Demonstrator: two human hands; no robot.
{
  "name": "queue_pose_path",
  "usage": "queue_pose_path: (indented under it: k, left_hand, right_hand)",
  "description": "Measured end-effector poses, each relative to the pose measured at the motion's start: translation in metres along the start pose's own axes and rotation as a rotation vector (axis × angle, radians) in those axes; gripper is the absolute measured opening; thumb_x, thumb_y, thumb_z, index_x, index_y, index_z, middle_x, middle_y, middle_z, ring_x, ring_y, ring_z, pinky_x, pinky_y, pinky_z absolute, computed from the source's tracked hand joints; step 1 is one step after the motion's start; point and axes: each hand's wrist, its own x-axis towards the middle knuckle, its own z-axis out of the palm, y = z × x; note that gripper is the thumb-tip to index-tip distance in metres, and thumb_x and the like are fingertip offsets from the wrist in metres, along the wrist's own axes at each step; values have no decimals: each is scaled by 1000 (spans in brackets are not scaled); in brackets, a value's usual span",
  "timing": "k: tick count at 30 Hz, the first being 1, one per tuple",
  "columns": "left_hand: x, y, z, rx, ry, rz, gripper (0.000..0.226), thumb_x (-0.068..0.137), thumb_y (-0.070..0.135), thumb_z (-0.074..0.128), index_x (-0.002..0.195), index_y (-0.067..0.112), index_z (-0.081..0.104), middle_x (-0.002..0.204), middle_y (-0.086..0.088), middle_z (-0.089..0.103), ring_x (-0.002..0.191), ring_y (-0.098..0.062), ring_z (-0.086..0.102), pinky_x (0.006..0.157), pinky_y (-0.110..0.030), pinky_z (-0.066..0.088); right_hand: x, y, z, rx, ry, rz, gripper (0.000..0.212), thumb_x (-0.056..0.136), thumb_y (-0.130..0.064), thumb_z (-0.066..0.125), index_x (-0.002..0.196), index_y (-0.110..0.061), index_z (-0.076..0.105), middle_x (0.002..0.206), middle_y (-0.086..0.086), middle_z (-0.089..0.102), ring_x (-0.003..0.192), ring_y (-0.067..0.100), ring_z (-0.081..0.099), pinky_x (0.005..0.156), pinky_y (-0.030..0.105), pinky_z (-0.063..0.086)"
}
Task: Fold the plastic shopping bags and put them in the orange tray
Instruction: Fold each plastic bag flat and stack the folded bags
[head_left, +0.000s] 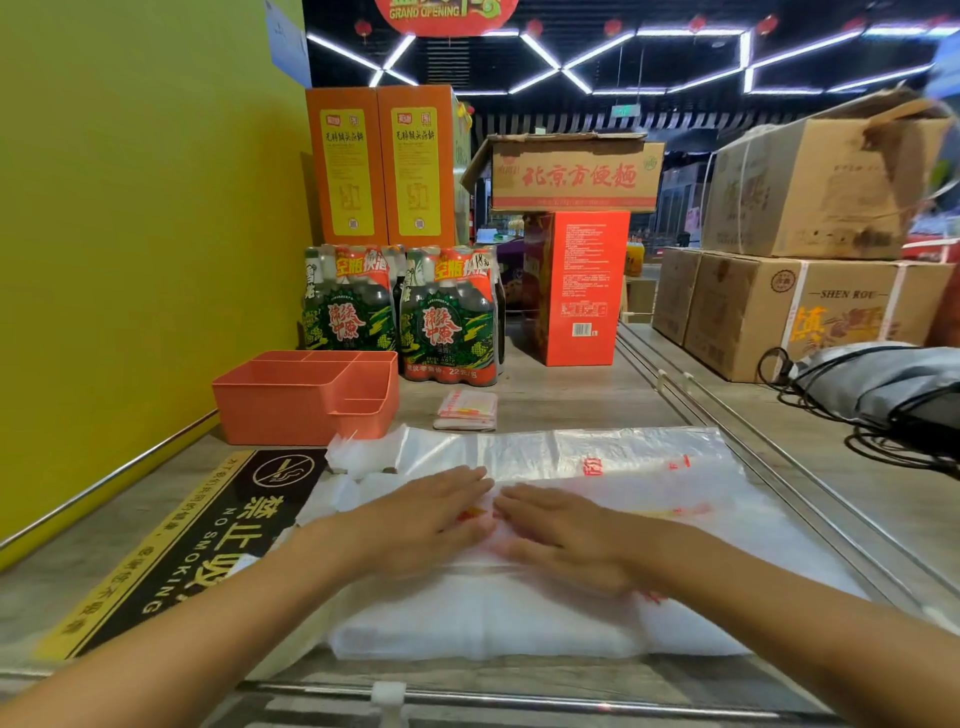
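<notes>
While flattened under both hands (493, 519), fingers straight: plastic bag (597, 457), red print partly hidden.

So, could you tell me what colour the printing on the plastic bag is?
Red, on the plastic bag, head view.

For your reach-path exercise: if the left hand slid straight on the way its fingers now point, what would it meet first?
The left hand, flat on the plastic bag, points up-right; it would probably cross bare bag first, then perhaps reach the small folded bag, though depth is unclear.
</notes>
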Motion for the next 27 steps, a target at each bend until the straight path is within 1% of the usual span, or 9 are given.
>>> queue_pose_path:
  k: [3, 8, 13, 15, 16, 18, 19, 24, 27]
  left_hand:
    - [-10, 8, 3, -84, -112, -28, 67, 105, 56, 23, 161, 25, 3, 168, 9, 0, 152, -1, -3, 117, -16, -5]
    - [-10, 10, 7, -32, -181, -83, 69, 105, 56, 18, 161, 23, -4, 167, 10, -9, 151, -1, -9, 114, -16, -9]
    - [-11, 7, 6, -78, -206, -87, 69, 103, 60, 20, 161, 29, -3, 166, 16, -9, 141, 10, -10, 111, -14, -10]
    - [-11, 7, 8, -84, -206, -91, 69, 102, 61, 20, 160, 31, -2, 166, 18, -9, 136, 13, -11, 110, -14, -9]
    - [-11, 8, 8, -86, -206, -94, 70, 102, 62, 20, 160, 32, -2, 166, 18, -9, 135, 14, -10, 110, -14, -9]
    - [-11, 11, 7, -82, -205, -97, 69, 102, 61, 20, 160, 32, -2, 166, 18, -8, 135, 13, -9, 111, -14, -8]
    - [-11, 12, 7, -82, -203, -97, 69, 103, 61, 20, 160, 31, -2, 166, 17, -8, 138, 12, -8, 110, -14, -8]
    - [-14, 11, 10, -72, -89, -59, 79, 96, 72, 27, 161, 33, 5, 167, 16, 1, 151, 1, 0, 118, -20, -2]
    - [-18, 7, 10, 1, -9, 21, 86, 89, 80, 37, 159, 39, 11, 165, 22, 8, 150, 3, 7, 120, -20, 5]
  right_hand:
    - [11, -10, 12, 43, -83, 55, 76, 100, -69, 16, 161, -28, -3, 168, -9, -8, 153, 7, -11, 125, 35, -5]
    - [-2, 10, 2, 18, -156, 293, 99, 80, -83, 2, 161, -26, -5, 167, -6, -13, 154, 20, -13, 125, 45, -4]
    - [-56, 50, -10, -115, -253, 441, 57, 108, -48, 11, 158, -34, -10, 167, 6, -16, 154, 25, -16, 125, 42, -5]
    - [-70, 59, -16, -21, -230, 521, 56, 106, -52, 7, 158, -39, -9, 169, 5, -11, 155, 23, -12, 125, 43, -2]
    - [-74, 62, -20, -40, -258, 520, 64, 100, -65, 1, 158, -38, -8, 169, 6, -7, 155, 23, -8, 125, 45, 1]
    - [-84, 66, -27, -49, -260, 537, 123, 58, -99, -14, 161, -33, -1, 169, 6, 3, 156, 24, 4, 125, 49, 9]
    - [-87, 68, -28, -30, -249, 583, 143, 41, -104, -17, 162, -31, 2, 169, 6, 6, 155, 24, 7, 125, 50, 11]
    - [-88, 68, -35, 2, -129, 646, 98, 83, -79, 8, 161, -22, 17, 166, 8, 23, 151, 26, 24, 122, 44, 17]
    - [-89, 56, -30, 15, 74, 373, 81, 92, -74, 31, 160, -30, 21, 168, -10, 8, 154, 8, 5, 123, 31, 7]
